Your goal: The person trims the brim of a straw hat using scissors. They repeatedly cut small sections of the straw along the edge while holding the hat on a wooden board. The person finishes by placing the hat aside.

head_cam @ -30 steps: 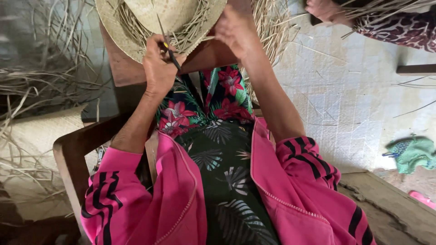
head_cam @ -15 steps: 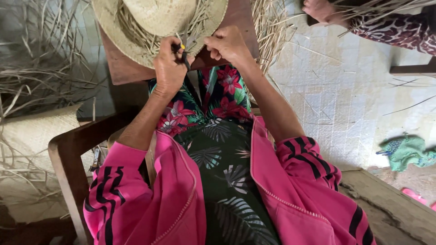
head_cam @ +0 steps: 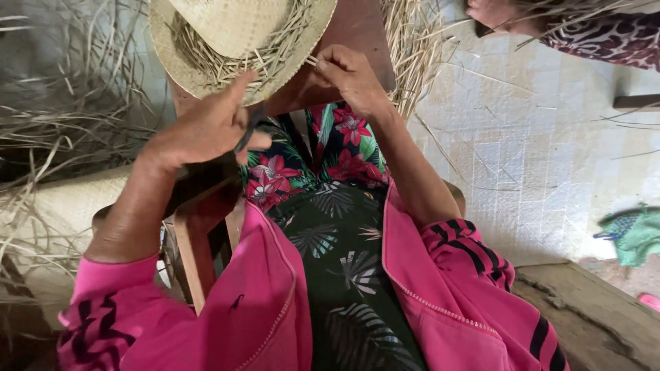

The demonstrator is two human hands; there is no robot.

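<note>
A woven straw hat (head_cam: pixel 227 34) with loose strand ends at its brim lies on a brown wooden board (head_cam: pixel 350 34) at the top. My left hand (head_cam: pixel 206 127) is closed around a thin dark tool (head_cam: pixel 249 127), just below the hat's brim. My right hand (head_cam: pixel 347 75) pinches loose straw strands at the brim's right side. Pink sleeves cover both forearms, and a flowered dress fills the lap below.
Heaps of dry straw (head_cam: pixel 62 124) lie on the left and behind the board. A wooden chair arm (head_cam: pixel 196 254) sits under my left arm. Another person's patterned sleeve (head_cam: pixel 598 38) is at top right. A green cloth (head_cam: pixel 636 233) lies on the tiled floor (head_cam: pixel 529 172).
My left hand has dropped down and to the left, away from the brim, with the dark tool. My right hand stays at the brim's edge. The view has come closer.
</note>
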